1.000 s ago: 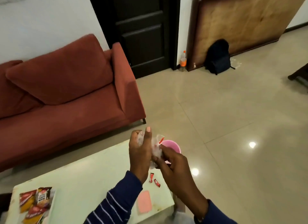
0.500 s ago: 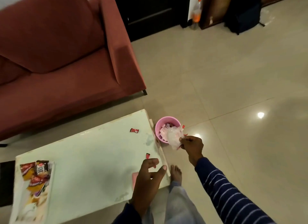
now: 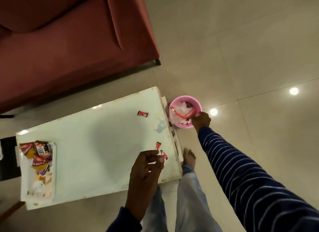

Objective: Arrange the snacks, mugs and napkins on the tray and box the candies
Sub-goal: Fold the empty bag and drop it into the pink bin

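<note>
Where the pale green rectangular desk (image 3: 89, 145) reaches its left end, a shallow white tray (image 3: 24, 183) lies on it, filled with red, yellow and brown snack packets (image 3: 37, 155) heaped together and something pale at its near end that is too blurred to identify. Behind the desk stands a rust-red fabric sofa (image 3: 69, 41), its dark foot on the beige tiled floor (image 3: 241, 41). On the bare desktop, one small red wrapped candy (image 3: 142, 113) lies alone toward the far right corner. Two more red candies (image 3: 158, 145) lie near the right edge, the nearer one partly hidden by the left hand (image 3: 146, 169), which hovers above them with fingers loosely curled and thumb near the forefinger; whether it pinches anything cannot be told. Just off the desk's right end, a round pink plastic bin (image 3: 183, 126) sits on the floor, holding crumpled clear plastic and red wrapper scraps. The right hand (image 3: 201, 121), on a navy white-striped sleeve (image 3: 250, 180), reaches to the bin's rim, fingers closed down at the crumpled plastic. A bare foot (image 3: 189, 155) stands beside the desk.
</note>
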Demonstrator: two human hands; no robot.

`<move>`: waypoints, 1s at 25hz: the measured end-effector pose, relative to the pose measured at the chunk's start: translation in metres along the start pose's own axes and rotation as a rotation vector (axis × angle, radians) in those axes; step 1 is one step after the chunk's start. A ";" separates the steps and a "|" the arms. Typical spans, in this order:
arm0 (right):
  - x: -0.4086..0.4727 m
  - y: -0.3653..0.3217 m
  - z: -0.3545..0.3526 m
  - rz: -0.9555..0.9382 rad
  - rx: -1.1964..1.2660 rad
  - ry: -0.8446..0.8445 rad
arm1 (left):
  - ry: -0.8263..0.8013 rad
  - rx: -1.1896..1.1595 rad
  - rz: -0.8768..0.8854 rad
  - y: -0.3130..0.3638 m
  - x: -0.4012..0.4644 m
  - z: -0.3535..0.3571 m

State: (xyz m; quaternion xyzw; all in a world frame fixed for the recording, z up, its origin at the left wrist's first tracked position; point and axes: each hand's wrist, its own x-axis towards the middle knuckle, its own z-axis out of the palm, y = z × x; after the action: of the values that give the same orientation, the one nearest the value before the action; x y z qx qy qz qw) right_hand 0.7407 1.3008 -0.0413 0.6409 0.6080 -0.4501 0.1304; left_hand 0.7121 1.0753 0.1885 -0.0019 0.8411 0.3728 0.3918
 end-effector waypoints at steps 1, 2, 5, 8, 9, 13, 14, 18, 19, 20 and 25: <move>0.002 0.001 0.001 -0.005 -0.037 -0.019 | 0.005 -0.003 -0.012 -0.006 -0.002 -0.001; 0.000 0.003 0.001 -0.032 -0.081 -0.039 | 0.027 -0.009 -0.030 -0.010 -0.006 -0.003; -0.018 0.008 -0.009 -0.091 -0.158 -0.077 | 0.083 -0.006 -0.051 -0.019 -0.020 -0.016; -0.057 0.015 -0.019 -0.096 -0.067 -0.059 | 0.057 -0.029 0.021 -0.027 -0.036 -0.038; -0.072 0.016 -0.022 -0.094 -0.025 -0.058 | 0.062 -0.041 0.045 -0.031 -0.041 -0.048; -0.135 0.020 -0.023 -0.101 0.119 -0.100 | 0.082 -0.078 0.124 -0.039 -0.058 -0.089; -0.155 0.018 -0.020 -0.103 0.132 -0.103 | 0.101 -0.093 0.149 -0.043 -0.062 -0.104; -0.228 0.006 0.006 -0.155 0.171 -0.114 | 0.207 -0.150 0.214 -0.075 -0.078 -0.175; -0.244 0.003 0.014 -0.164 0.191 -0.112 | 0.224 -0.157 0.219 -0.086 -0.080 -0.190; -0.259 0.001 0.022 -0.169 0.216 -0.111 | 0.237 -0.164 0.223 -0.098 -0.082 -0.206; -0.360 -0.004 0.086 -0.221 0.347 -0.105 | 0.292 -0.211 0.247 -0.168 -0.109 -0.299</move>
State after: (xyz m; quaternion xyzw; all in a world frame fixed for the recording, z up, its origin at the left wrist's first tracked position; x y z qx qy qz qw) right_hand 0.7530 1.0018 0.1768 0.5588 0.5804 -0.5924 -0.0006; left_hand 0.6410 0.7343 0.2796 0.0062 0.8390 0.4998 0.2150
